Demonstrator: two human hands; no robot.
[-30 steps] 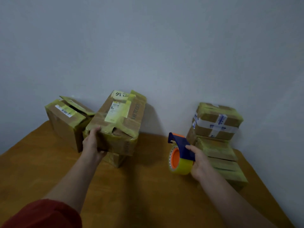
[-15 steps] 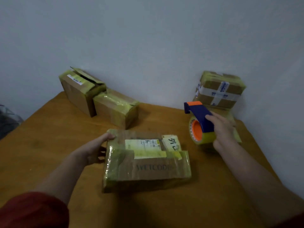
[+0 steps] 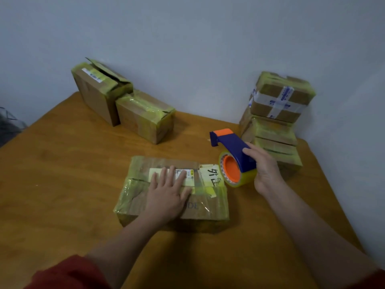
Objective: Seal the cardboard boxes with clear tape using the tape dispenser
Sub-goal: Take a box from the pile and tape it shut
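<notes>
Left hand (image 3: 168, 192) spread flat with straight fingers, pressing the top of the cardboard box (image 3: 173, 190) at mid-worktop (image 3: 62, 184), right hand (image 3: 264, 170) curled round the blue-and-orange tape dispenser (image 3: 233, 157), touching the box's right end, taped boxes stacked (image 3: 277, 113) beyond the dispenser

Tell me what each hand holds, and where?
The right hand grips the tape dispenser by its blue handle. The left hand holds nothing; it lies flat on the box.
</notes>
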